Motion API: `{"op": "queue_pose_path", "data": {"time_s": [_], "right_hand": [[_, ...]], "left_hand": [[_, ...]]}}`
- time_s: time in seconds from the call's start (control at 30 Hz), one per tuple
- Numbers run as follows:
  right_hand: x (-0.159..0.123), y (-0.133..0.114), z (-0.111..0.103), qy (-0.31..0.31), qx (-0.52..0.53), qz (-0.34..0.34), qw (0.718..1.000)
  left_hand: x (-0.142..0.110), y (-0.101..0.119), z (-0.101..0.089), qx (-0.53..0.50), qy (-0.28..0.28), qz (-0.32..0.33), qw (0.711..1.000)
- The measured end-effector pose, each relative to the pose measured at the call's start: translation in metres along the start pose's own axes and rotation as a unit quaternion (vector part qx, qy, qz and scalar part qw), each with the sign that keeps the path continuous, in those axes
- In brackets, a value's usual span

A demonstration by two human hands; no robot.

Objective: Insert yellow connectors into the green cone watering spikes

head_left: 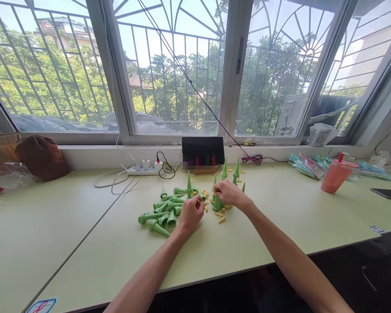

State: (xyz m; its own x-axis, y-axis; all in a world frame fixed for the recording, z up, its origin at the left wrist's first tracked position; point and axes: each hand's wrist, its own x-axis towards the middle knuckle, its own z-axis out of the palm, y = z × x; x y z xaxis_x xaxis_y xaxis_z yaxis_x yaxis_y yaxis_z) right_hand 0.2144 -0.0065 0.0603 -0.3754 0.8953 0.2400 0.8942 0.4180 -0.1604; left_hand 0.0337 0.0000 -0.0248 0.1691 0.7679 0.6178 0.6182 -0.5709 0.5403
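Observation:
My left hand (192, 211) is closed, with thumb and fingertips pressed together; what they pinch, if anything, is too small to make out. A green plastic watering spike (189, 184) points up just behind it. Beside this hand lies a heap of similar ridged-collar green spikes (167, 209). My right hand (232, 193) is also closed, fingers bent down among several upright green spikes (236, 170). Its fingertips meet close to one spike (216, 203), and their hold is partly hidden. Small yellow T-shaped valves (221, 220) are scattered between and below the hands.
A dark-screened tablet (203, 152) leans near the window sill. To its left is a power strip (145, 169) with cables. On the right stand a red drink cup (339, 174), plastic packets (308, 166) and a phone (389, 194). A brown drawstring bag (43, 157) sits far left.

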Motion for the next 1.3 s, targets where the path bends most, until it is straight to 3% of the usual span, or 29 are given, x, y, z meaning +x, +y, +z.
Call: {"op": "queue_pose_path", "data": {"time_s": [0.23,0.4,0.67,0.77,0.93,1.1,1.3], "right_hand": [[-0.019,-0.041,-0.003,0.086,-0.060,0.049,0.993],[-0.033,-0.062,0.006,0.015,-0.050,0.046,0.998],[-0.031,-0.009,-0.007,-0.088,-0.044,0.151,0.984],[-0.031,0.014,-0.008,-0.087,-0.027,0.207,0.974],[-0.035,0.047,-0.011,-0.054,-0.015,0.290,0.955],[-0.035,0.071,-0.010,0.040,-0.002,0.379,0.925],[-0.027,0.085,0.013,0.070,0.042,0.338,0.938]], "left_hand": [[0.000,0.001,-0.002,0.000,0.001,-0.001,1.000],[0.001,0.000,-0.003,0.007,0.009,-0.002,1.000],[0.001,0.002,-0.004,-0.015,0.000,0.008,1.000],[-0.001,0.005,-0.004,-0.028,-0.025,0.032,0.999],[-0.004,0.008,-0.004,-0.034,-0.065,0.050,0.996],[-0.004,0.007,-0.005,-0.029,-0.064,0.043,0.997],[-0.004,0.007,-0.004,-0.029,-0.069,0.041,0.996]]}}
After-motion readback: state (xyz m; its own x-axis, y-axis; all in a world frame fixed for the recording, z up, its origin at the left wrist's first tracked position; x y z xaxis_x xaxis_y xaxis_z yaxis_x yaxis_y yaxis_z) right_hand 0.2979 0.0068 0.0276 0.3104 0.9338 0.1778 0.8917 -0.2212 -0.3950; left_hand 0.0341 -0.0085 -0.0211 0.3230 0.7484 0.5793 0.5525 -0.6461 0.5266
